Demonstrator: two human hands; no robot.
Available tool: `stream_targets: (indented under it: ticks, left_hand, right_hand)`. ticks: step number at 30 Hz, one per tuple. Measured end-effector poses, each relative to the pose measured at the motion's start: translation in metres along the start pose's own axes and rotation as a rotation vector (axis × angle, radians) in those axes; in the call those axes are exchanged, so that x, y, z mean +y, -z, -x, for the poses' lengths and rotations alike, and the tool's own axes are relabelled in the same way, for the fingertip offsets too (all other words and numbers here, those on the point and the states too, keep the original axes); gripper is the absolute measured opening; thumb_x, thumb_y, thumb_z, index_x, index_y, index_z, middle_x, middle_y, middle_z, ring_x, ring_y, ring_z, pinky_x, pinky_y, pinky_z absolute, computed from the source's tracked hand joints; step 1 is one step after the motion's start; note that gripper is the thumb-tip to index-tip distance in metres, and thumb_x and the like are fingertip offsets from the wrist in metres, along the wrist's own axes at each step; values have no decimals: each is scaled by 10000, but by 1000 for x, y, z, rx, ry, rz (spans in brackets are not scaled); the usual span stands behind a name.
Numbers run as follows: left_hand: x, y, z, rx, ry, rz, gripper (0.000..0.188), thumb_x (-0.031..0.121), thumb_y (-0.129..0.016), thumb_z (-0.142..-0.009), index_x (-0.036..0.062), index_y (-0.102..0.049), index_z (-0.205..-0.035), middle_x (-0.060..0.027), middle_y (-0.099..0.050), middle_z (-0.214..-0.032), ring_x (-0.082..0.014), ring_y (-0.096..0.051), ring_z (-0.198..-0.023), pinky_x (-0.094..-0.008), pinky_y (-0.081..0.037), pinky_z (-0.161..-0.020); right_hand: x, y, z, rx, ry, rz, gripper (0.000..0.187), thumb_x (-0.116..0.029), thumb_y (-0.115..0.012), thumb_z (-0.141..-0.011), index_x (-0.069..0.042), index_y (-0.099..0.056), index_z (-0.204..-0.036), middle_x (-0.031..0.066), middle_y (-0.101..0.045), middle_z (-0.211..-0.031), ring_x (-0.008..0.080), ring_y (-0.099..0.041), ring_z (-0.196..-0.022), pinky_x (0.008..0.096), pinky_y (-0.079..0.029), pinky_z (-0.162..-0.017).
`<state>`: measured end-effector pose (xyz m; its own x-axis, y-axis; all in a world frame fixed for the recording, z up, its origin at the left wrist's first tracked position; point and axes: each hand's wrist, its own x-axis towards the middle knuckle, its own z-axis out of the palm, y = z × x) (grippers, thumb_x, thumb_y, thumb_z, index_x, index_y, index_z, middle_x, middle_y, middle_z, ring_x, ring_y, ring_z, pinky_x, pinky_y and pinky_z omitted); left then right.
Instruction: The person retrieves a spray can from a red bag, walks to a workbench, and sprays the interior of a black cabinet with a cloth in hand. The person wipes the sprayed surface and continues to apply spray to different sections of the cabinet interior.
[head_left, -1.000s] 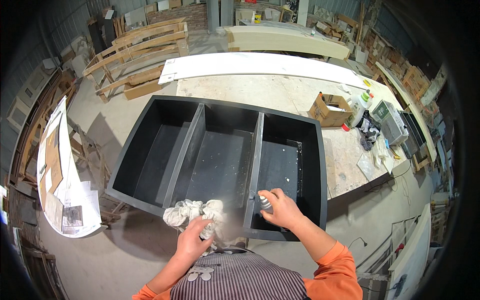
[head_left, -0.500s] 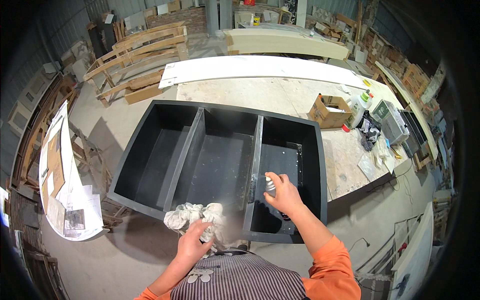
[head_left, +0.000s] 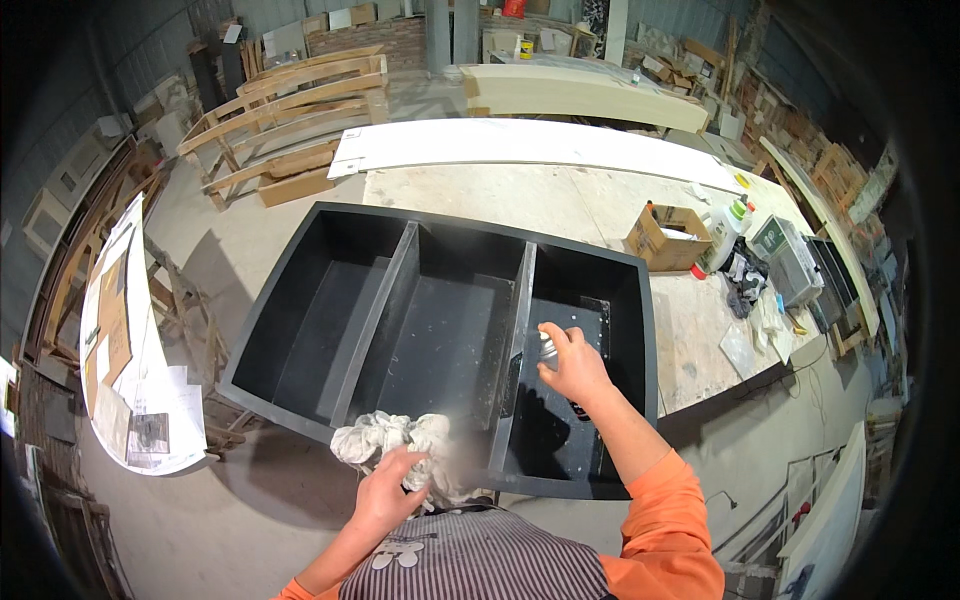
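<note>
A black open box (head_left: 649, 320) with three compartments lies before me, partly on the worktable, its near side toward my apron. My right hand (head_left: 577, 370) is closed around a small spray can (head_left: 547, 346), its index finger at the top, over the right-hand compartment. Most of the can is hidden by the hand. White specks dot the floor of that compartment. At the near edge of the middle compartment, my left hand (head_left: 390, 490) grips a bunched white rag (head_left: 395, 435). A hazy patch blurs the view beside the rag.
On the worktable (head_left: 690, 340) stand a cardboard box (head_left: 668, 238), a white bottle (head_left: 722, 232), a clear plastic case (head_left: 787, 262) and crumpled bags. A long white panel (head_left: 540, 143) lies along its far side. Papers cover a white board (head_left: 125, 370) at left; wooden frames (head_left: 290, 120) stand behind.
The view has shifted slightly, so the scene sits a little lower and to the right. Both hands keep their grips; the right hand and can stay over the right-hand compartment.
</note>
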<state>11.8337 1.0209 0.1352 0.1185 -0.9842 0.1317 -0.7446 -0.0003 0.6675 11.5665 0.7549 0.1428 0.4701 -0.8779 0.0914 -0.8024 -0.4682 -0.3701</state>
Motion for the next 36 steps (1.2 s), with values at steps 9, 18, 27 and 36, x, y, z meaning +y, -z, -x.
stream_targets:
  ticks: [9,18,27,36]
  left_hand:
    - [1,0,1,-10,27,-15,474,201,-805,-779,185,-634,-1221,-174,-639,-1246,-354,-640,-1121,-418,-555,-861]
    - [1,-3,2,24,18,1,472,188,-813,-770,170,-646,-1211,-151,-646,-1235,-335,-655,-1090,-403,-559,-844]
    - [6,-4,3,61,47,15,451,161,-814,-762,164,-662,-1187,-131,-652,-1231,-316,-664,-1085,-390,-558,-852]
    - [7,-7,5,50,105,36,453,170,-808,-755,170,-672,-1187,-113,-655,-1232,-298,-649,-1128,-389,-554,-871]
  right_hand:
    - [13,1,-29,-7,19,55,704,-221,-794,-769,-222,-460,-1389,253,-563,-1138,451,-655,-962,483,-569,-832]
    - [20,4,-59,-33,29,76,716,-224,-789,-777,-232,-448,-1406,248,-556,-1113,443,-655,-970,486,-564,-843]
    - [28,4,-86,-57,22,113,722,-228,-794,-777,-220,-446,-1410,240,-561,-1109,432,-658,-973,476,-566,-850]
    - [40,3,-111,-42,34,119,717,-231,-792,-781,-218,-450,-1411,241,-570,-1107,425,-656,-986,469,-568,-852]
